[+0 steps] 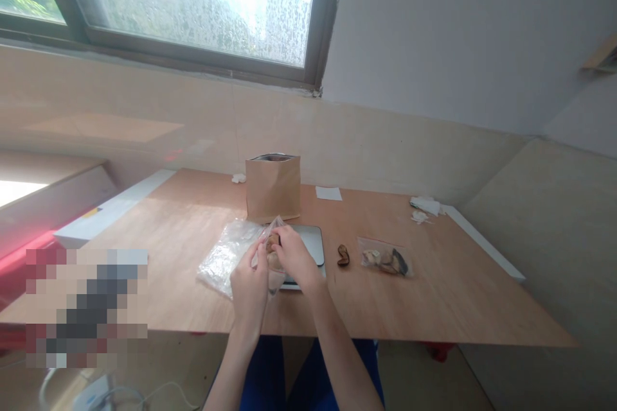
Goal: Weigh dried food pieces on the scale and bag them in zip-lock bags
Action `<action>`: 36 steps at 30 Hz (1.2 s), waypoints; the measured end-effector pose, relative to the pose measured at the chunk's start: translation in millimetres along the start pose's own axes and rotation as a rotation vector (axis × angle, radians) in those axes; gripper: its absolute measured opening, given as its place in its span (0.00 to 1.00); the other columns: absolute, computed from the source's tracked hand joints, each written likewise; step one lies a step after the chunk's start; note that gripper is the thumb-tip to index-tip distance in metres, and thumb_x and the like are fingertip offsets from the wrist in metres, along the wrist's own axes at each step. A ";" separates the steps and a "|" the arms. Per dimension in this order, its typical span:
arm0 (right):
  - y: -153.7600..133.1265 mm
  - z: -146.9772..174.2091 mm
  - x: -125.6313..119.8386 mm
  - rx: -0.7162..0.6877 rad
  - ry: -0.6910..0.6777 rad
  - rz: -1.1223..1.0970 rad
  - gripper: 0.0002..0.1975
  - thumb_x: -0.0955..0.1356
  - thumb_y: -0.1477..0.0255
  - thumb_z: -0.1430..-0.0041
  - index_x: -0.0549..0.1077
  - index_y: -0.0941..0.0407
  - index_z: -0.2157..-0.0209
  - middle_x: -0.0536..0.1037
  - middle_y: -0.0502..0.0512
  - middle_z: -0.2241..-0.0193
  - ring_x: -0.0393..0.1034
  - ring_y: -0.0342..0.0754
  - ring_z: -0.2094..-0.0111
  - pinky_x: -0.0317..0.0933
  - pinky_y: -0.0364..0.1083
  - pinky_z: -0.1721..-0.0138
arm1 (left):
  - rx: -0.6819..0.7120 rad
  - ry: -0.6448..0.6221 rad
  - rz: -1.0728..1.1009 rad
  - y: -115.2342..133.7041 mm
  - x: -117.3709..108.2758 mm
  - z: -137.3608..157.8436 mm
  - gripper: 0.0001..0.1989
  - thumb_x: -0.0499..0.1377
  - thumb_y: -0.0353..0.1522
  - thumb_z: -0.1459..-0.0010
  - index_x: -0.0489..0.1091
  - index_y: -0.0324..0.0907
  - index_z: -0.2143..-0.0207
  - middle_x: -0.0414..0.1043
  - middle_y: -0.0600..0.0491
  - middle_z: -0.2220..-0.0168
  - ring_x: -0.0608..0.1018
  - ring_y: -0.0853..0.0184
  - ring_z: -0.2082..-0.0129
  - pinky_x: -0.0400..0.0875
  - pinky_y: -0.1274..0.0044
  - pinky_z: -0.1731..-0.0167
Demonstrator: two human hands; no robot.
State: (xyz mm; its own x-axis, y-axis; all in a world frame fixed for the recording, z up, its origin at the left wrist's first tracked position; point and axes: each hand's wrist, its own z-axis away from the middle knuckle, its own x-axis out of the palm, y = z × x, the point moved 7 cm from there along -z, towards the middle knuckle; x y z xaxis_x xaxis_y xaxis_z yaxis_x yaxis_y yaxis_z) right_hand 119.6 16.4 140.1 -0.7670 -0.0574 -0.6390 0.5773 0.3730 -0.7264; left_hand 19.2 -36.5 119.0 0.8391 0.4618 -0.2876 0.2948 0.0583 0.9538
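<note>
A small clear plastic bag (276,281) with pale and brown dried pieces inside stands up between my hands, over the front of a flat silver kitchen scale (312,243). My left hand (249,279) pinches the bag's left edge near its mouth. At the bag's opening, my right hand (295,258) has its fingers closed around a brown dried piece (272,242), partly hidden by the fingers and the plastic. Left of the hands lies a larger crinkled clear plastic bag (224,260). Behind them a brown kraft paper pouch (273,189) stands upright with its top open.
On the wooden table (193,205), right of the scale, lies a dark brown curled dried piece (342,255). Farther right is a filled clear bag (384,258) of dried pieces. White paper (328,193) and crumpled tissues (424,207) lie near the wall. A pixelated patch covers the table's left edge.
</note>
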 end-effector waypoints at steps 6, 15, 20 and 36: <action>7.3 -3.9 -2.0 0.115 0.201 -0.079 0.11 0.60 0.85 0.51 0.63 0.55 0.69 0.71 0.50 0.74 0.68 0.44 0.74 0.60 0.41 0.76 | 0.043 -0.083 0.066 -4.0 11.8 6.7 0.18 0.49 0.42 0.42 0.71 0.45 0.55 0.74 0.49 0.55 0.76 0.60 0.56 0.70 0.72 0.61; 5.1 -4.0 9.7 -0.048 -0.030 -0.065 0.10 0.62 0.80 0.46 0.68 0.56 0.78 0.73 0.49 0.77 0.66 0.44 0.74 0.60 0.43 0.70 | -0.033 -0.052 0.081 -9.5 4.2 6.7 0.22 0.50 0.45 0.43 0.70 0.44 0.53 0.75 0.48 0.59 0.77 0.60 0.64 0.72 0.73 0.69; -0.1 13.0 -22.9 -0.103 0.176 -0.059 0.09 0.61 0.72 0.39 0.72 0.54 0.65 0.74 0.55 0.60 0.65 0.48 0.55 0.56 0.50 0.51 | -0.173 -0.057 0.292 -23.4 2.3 -0.6 0.23 0.53 0.46 0.46 0.69 0.42 0.53 0.74 0.48 0.59 0.78 0.62 0.69 0.74 0.74 0.75; 26.4 63.3 -17.3 0.102 0.322 -0.403 0.15 0.59 0.64 0.38 0.74 0.55 0.59 0.77 0.56 0.61 0.70 0.47 0.59 0.62 0.45 0.56 | -0.107 -0.120 0.441 -6.4 21.4 19.1 0.23 0.46 0.44 0.41 0.67 0.44 0.50 0.65 0.47 0.46 0.75 0.61 0.56 0.75 0.74 0.69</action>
State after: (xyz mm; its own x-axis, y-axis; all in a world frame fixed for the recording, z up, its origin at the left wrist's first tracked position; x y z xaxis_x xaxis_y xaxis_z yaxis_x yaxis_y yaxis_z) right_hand 165.8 -31.3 116.0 -0.9718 0.1157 -0.2053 0.2306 0.2871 -0.9297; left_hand 44.0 -43.9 105.0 0.9224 0.3580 0.1449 -0.1450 -0.0268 0.9891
